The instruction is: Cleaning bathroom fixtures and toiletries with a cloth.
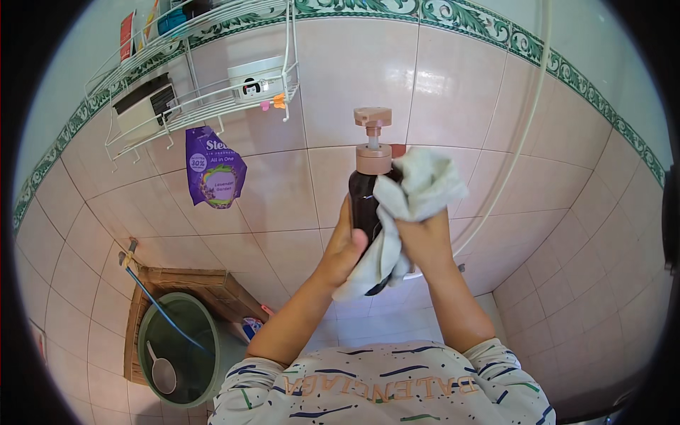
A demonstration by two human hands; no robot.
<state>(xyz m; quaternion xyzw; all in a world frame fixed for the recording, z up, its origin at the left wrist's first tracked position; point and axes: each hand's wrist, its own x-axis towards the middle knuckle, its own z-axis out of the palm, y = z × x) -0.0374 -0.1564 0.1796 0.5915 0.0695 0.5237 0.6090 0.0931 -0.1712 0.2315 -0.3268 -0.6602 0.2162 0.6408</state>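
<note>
A dark pump bottle with a pinkish-beige pump head stands roughly upright in front of the tiled wall, held between both hands. My left hand grips its left side, with the thumb across the front. A pale, crumpled cloth is bunched in my right hand against the bottle's right side. Part of that cloth hangs down across the lower bottle and covers much of it. Behind the bottle's neck shows a small red-brown thing, mostly hidden.
A white wire rack with tubs and toiletries hangs at the upper left, a purple air freshener packet below it. At the lower left, a green water tub holds a dipper and a blue hose. A pale hose runs down the right wall.
</note>
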